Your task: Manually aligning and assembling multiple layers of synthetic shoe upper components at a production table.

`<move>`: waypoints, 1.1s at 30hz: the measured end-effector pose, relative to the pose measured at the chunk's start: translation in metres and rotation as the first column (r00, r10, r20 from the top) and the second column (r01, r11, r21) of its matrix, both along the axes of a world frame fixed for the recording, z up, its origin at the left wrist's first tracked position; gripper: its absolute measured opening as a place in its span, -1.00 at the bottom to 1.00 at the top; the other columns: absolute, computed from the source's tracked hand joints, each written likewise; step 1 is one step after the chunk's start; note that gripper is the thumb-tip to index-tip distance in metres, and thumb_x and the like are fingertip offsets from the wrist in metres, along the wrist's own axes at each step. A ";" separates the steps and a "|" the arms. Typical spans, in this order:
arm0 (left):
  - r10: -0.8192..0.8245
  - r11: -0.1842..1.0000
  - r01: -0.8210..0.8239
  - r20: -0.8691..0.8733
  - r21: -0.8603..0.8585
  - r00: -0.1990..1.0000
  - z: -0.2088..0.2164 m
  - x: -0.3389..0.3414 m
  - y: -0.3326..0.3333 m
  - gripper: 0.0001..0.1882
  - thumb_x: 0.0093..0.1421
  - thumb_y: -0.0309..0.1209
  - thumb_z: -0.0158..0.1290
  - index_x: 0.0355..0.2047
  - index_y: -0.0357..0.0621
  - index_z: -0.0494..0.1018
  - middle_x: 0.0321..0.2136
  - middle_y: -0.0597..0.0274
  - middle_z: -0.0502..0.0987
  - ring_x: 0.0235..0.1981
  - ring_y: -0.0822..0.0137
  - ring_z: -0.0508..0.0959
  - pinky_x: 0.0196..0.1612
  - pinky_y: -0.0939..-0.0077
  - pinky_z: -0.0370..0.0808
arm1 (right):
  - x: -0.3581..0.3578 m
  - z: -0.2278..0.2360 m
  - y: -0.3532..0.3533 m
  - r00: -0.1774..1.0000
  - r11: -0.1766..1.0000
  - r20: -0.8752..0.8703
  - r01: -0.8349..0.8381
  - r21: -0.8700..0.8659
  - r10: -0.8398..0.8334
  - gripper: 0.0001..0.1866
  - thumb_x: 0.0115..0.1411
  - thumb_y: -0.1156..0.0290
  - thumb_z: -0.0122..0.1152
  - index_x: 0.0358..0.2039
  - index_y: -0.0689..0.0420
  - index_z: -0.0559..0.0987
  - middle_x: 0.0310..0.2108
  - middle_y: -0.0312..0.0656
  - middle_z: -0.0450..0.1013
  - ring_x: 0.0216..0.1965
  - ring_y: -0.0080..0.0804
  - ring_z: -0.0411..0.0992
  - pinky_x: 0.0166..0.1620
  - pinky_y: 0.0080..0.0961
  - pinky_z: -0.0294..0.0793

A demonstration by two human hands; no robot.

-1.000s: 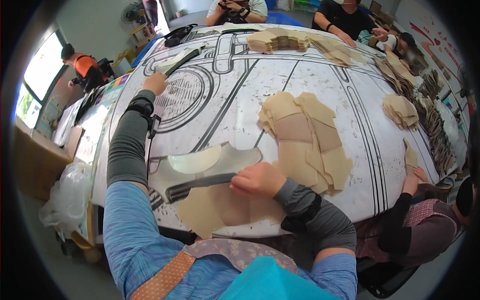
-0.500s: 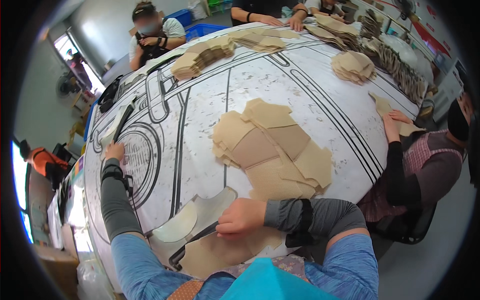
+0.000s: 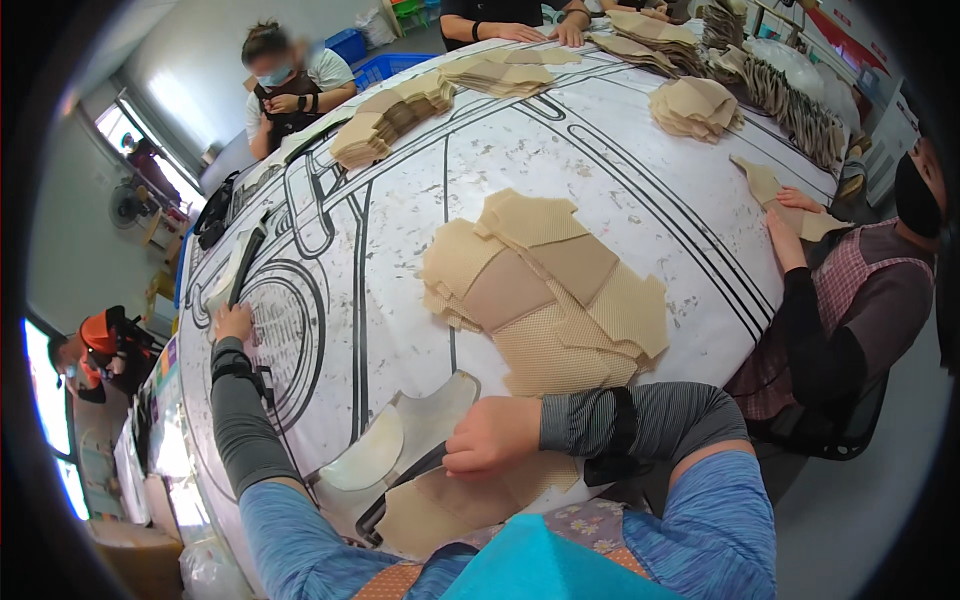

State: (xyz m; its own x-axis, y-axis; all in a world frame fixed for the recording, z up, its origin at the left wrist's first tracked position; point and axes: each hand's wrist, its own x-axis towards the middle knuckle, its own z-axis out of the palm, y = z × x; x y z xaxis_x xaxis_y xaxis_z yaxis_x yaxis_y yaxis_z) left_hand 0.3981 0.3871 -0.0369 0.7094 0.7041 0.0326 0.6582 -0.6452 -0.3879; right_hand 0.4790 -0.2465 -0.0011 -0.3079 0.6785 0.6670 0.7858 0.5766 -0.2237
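My left hand (image 3: 234, 322) is stretched far out on the left, its fingers curled at the near end of a pale, curved template (image 3: 238, 265) with a black edge. Close to my body, my right hand (image 3: 490, 437) is closed on the upper end of a black strip (image 3: 405, 475). This strip lies along the edge of a tan mesh fabric panel (image 3: 450, 505), partly covered by my hand. Beside it are a curved grey plate (image 3: 445, 400) and a whitish rounded piece (image 3: 365, 452). Beyond my right hand lies an overlapping pile of tan mesh panels (image 3: 540, 290).
The white table (image 3: 400, 250) bears black line drawings. Stacks of tan panels (image 3: 392, 118) stand along its far side, another stack (image 3: 695, 108) at far right. A co-worker's hands (image 3: 790, 225) rest on a panel at the right. Other people sit across the table.
The view has shifted slightly. My left hand has come a little nearer to me; my right hand keeps its hold on the strip. In the background, the person in orange has turned.
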 end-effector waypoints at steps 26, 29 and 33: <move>-0.256 0.930 0.103 0.425 0.352 0.868 0.076 -0.032 -0.119 -0.73 -0.01 -0.51 0.07 -0.23 -0.15 0.44 -0.38 0.10 0.55 -0.20 0.02 0.51 -0.19 0.11 0.47 | 0.003 0.001 0.004 0.998 0.994 -0.051 0.018 -0.106 -0.023 -0.78 0.21 0.32 0.21 -0.54 0.04 0.43 -0.65 -0.32 0.31 -0.65 -0.36 0.39 -0.63 -0.41 0.33; -0.143 0.974 0.068 0.353 0.216 0.925 0.070 -0.080 -0.113 -0.82 -0.07 -0.43 0.11 -0.39 -0.15 0.54 -0.38 0.06 0.56 -0.22 -0.01 0.54 -0.17 0.09 0.48 | -0.001 0.003 0.006 0.998 0.994 -0.049 -0.045 -0.103 0.040 -0.80 0.21 0.32 0.21 -0.52 0.03 0.43 -0.65 -0.31 0.32 -0.64 -0.35 0.39 -0.62 -0.39 0.33; -0.137 0.988 0.086 0.467 0.129 0.874 0.090 -0.099 -0.139 -0.85 -0.07 -0.39 0.11 -0.49 -0.15 0.59 -0.40 0.02 0.56 -0.25 -0.03 0.54 -0.18 0.07 0.48 | 0.002 0.005 0.001 0.993 0.983 -0.009 -0.115 -0.145 0.115 -0.82 0.18 0.32 0.23 -0.50 0.04 0.44 -0.60 -0.32 0.34 -0.60 -0.36 0.41 -0.62 -0.36 0.33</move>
State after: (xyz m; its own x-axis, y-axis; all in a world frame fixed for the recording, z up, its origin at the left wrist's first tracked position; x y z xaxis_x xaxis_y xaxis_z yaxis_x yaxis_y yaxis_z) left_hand 0.2991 0.2484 0.0526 0.6645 0.5961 0.4507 0.7056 -0.6992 -0.1155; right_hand 0.4810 -0.2458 0.0037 -0.3892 0.7279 0.5646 0.7161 0.6246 -0.3115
